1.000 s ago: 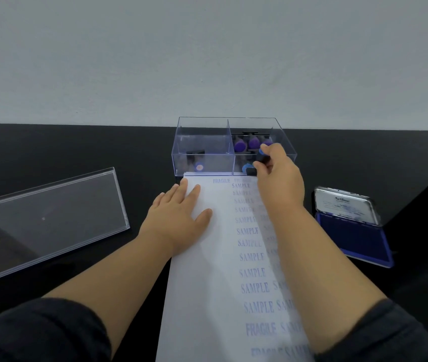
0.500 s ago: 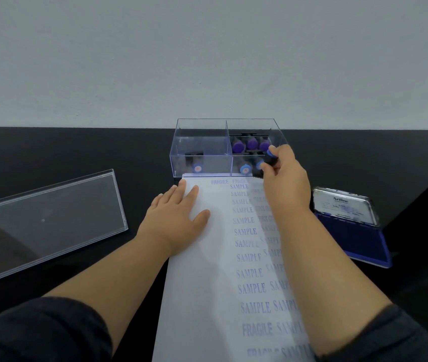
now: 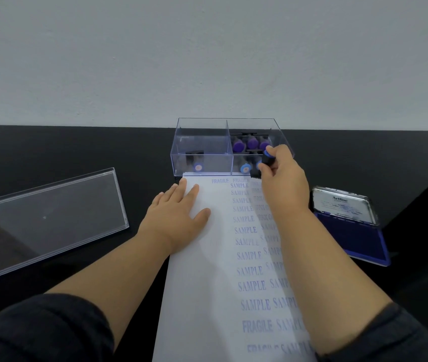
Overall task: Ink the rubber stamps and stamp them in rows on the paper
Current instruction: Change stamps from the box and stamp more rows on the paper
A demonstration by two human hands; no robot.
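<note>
A white paper [image 3: 207,296] lies lengthwise before me, printed with columns of blue SAMPLE and FRAGILE marks. My left hand [image 3: 176,218] rests flat on its upper left part, fingers straight. My right hand [image 3: 283,181] pinches a black rubber stamp with a blue knob [image 3: 266,160], held over the paper's top right corner, just in front of the clear stamp box [image 3: 202,150]. More stamps with purple and blue knobs [image 3: 252,143] lie in the box's right compartment, and one [image 3: 197,167] in the left. The open blue ink pad [image 3: 351,231] sits right of the paper.
A clear plastic lid [image 3: 45,218] lies on the black table [image 3: 77,152] at the left. The ink pad's metal lid [image 3: 343,205] stands tilted up behind the pad. A white wall rises behind the table's far edge.
My right hand has drawn a stamp out of the box's right compartment and brought it toward the paper's top edge. The left hand has stayed flat on the paper.
</note>
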